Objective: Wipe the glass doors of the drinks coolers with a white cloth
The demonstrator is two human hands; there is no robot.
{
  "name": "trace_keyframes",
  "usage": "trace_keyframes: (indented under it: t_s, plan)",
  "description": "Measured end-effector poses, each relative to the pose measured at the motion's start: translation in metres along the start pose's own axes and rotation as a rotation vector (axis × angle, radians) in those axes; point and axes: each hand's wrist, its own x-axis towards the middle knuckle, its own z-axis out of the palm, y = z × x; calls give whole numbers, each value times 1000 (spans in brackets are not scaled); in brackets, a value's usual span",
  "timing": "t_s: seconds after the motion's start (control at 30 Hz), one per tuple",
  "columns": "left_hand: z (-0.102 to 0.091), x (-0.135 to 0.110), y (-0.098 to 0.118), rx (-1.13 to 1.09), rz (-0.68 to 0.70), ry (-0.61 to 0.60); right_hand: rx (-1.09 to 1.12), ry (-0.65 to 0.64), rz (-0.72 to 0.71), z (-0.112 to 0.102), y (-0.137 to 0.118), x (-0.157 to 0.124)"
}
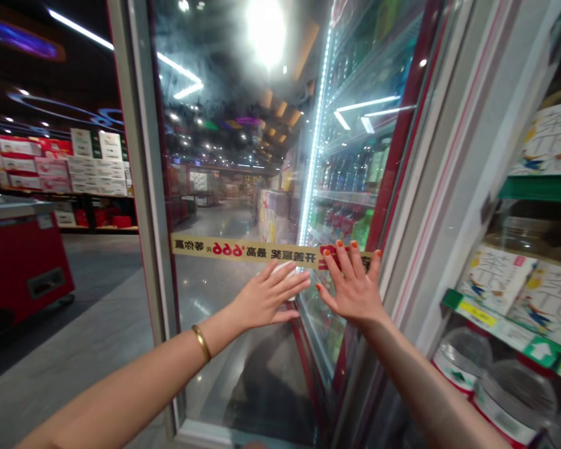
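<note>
both hands are flat on the glass door (224, 187) of a drinks fridge, w/ fingers spread and nothing gripped; palms press the pane, no fingers curl around an edge or a handle.

left hand (268, 296) lies on the glass just below the yellow sticker strip (247, 251), fingers pointing right and a bit up, toward the door's right edge. a gold bangle (201, 342) sits on that wrist. a small white thing shows just behind the fingertips, i cannot tell what it is.

right hand (353, 284) stands more upright, fingers up, orange nails touching the right end of the strip. it is near the red frame (393, 187) where the door edge meets the cabinet, so the right hand is the nearer one to that edge; the left is just beside it, approx. one hand more to the middle of the pane.

the door's long axis is vertical, it runs from top of view down to the bottom rail near the floor. its left edge is the grey post (140, 187), well apart from both hands. the pane stands straight in front of the palms, touching them; the door seems swung open, since the shop aisle shows through it.

behind the frame, inside, are lit shelves w/ bottles (350, 168). at the right, another shelf w/ white boxes (500, 274) and big water jugs (462, 355) below. far left a red chest freezer (23, 262).
</note>
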Motion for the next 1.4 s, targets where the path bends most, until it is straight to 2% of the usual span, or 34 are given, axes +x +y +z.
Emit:
trace_keyframes:
  t_s: [0.03,0.07,0.1,0.13,0.2,0.23,0.27,0.33,0.4,0.43,0.47,0.5,0.57,0.6,0.67,0.73,0.8,0.87,0.93,0.97,1.03,1.07,1.13,1.17,1.2,1.23,1.3,1.33,1.37,1.4]
  plan:
    - [-2,-12,-3,8,22,-5,0,-4,4,0,-1,0]
    - [-5,-19,-11,20,-22,14,-2,-11,6,1,-1,0]
    - [-8,-19,-23,32,-122,48,-7,-21,9,1,-2,0]
    - [-11,-12,-35,37,-249,91,-14,-23,7,2,-3,0]
    - [-12,19,-53,18,-482,176,-34,-24,10,2,-4,0]
    - [-10,37,-53,-2,-532,193,-43,-22,15,1,-4,0]
    - [-8,53,-49,-22,-507,184,-47,-18,20,1,-4,1]
    - [-3,66,-28,-43,-261,98,-41,-4,22,1,-4,1]
    - [-1,52,-7,-45,29,5,-21,17,16,0,-4,1]
    - [-2,38,-2,-42,116,-20,-10,21,15,0,-4,1]
    - [-4,22,-2,-34,143,-26,0,13,18,0,-5,2]
    - [-8,8,-8,-23,118,-16,11,0,20,0,-5,2]
    - [-16,-3,-32,16,-54,42,29,-33,23,0,-5,2]
    - [-19,2,-45,32,-166,83,36,-45,24,0,-5,1]
    - [-22,28,-64,31,-359,162,41,-44,24,0,-4,1]
    - [-19,58,-65,1,-435,195,36,-25,9,-1,-3,0]
    - [-15,67,-49,-19,-354,159,26,-2,-21,-1,-2,1]
    - [-14,45,-31,-23,-212,86,18,19,-39,-1,-1,1]
    - [-16,1,-27,-29,-147,18,16,38,-38,-1,-1,2]
    - [-18,-21,-33,-24,-182,-18,16,48,-34,-1,-2,2]
    - [-24,-52,-56,2,-395,23,11,51,-26,0,-1,2]
    - [-27,-56,-68,14,-527,58,4,46,-20,0,-1,2]
    - [-29,-45,-81,30,-751,145,-11,34,-6,-1,-1,1]
    - [-28,-34,-78,33,-810,175,-15,33,0,-1,0,0]
    - [-24,-24,-69,42,-813,196,-14,39,3,-1,0,0]
    - [-18,-17,-54,53,-761,193,-9,53,3,-2,1,0]
    - [-4,-23,-16,52,-517,97,8,81,-4,-2,2,0]
    - [2,-36,1,46,-366,46,12,94,-7,-2,3,0]
    - [6,-55,14,53,-281,15,11,99,-10,-2,3,0]
    - [6,-77,20,79,-310,13,6,99,-17,-2,4,0]
